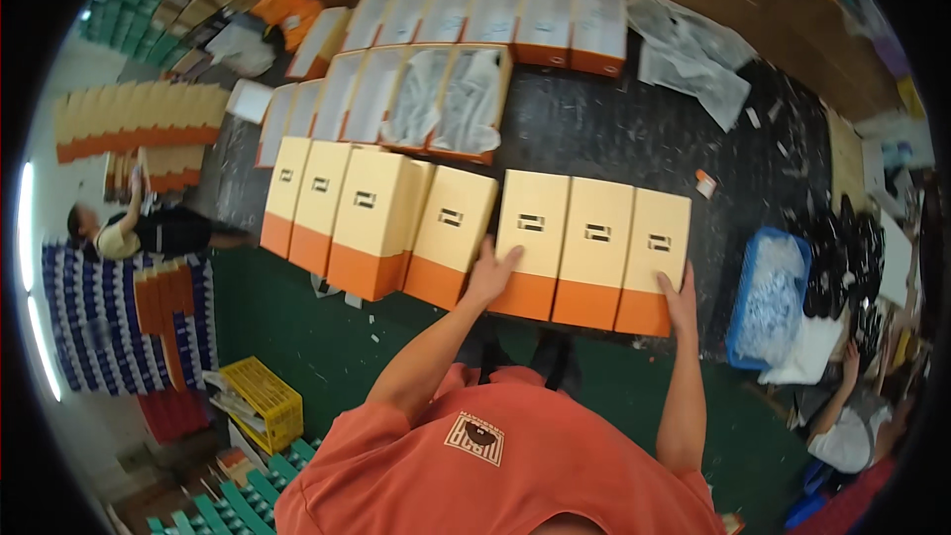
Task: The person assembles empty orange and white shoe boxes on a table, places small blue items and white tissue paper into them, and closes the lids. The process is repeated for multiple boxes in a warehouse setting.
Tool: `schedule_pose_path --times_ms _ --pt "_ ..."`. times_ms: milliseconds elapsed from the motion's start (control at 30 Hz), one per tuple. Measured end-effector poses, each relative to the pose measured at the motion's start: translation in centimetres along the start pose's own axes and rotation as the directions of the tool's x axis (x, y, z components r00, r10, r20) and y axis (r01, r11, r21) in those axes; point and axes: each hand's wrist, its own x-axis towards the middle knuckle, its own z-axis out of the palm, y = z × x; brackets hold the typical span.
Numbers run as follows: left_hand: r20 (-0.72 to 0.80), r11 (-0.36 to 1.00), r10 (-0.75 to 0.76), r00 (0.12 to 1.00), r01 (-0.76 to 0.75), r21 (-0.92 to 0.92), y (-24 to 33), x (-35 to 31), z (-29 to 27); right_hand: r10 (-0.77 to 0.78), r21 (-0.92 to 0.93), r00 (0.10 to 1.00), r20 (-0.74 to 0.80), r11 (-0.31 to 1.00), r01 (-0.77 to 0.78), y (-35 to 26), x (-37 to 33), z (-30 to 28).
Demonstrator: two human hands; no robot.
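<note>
Three closed cream-and-orange cardboard boxes (591, 263) stand side by side at the table's near edge, held between my two hands. My left hand (492, 272) presses on the leftmost of them, its thumb over the front face and its fingers in the gap beside it. Around the outer side of the rightmost box (652, 263) curls my right hand (682, 299), thumb on its front. To the left, separated by that gap, a slightly tilted box (452, 238) of the same kind stands beside several more (371, 223).
Behind are open boxes (543, 15), two holding white tissue paper (472, 99). Clear plastic sheets (690, 54) lie at the back right of the black table (594, 124). A blue basket (768, 297) stands right, a yellow crate (260, 404) lower left. Other people (149, 230) are at both sides.
</note>
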Motion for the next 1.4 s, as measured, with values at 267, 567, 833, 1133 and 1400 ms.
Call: schedule_pose_path --times_ms 267,567,833,1133,1400 --pt "0.089 0.937 0.231 0.969 -0.247 0.246 11.4 -5.3 -10.4 0.021 0.428 0.982 0.187 0.898 -0.100 -4.7 -4.7 2.5" --pt "0.025 0.981 0.009 1.000 -0.004 -0.196 12.9 -0.6 -53.0 -0.299 0.323 0.904 0.304 0.925 0.198 -31.4 -16.8 31.7" --pt "0.191 0.982 -0.018 0.981 0.053 -0.180 2.2 7.8 -59.6 -0.003 0.440 0.951 0.309 0.887 -0.141 -28.2 -19.1 42.6" --pt "-0.305 0.896 0.295 0.905 -0.152 0.417 -4.4 26.6 -73.3 0.069 0.715 0.973 0.222 0.667 -0.211 -29.3 -18.3 42.7" --pt "-0.658 0.946 -0.325 0.679 0.229 -0.230 -10.0 49.5 -79.9 0.503 0.593 0.814 -0.290 0.762 -0.260 -27.4 -22.5 39.4"
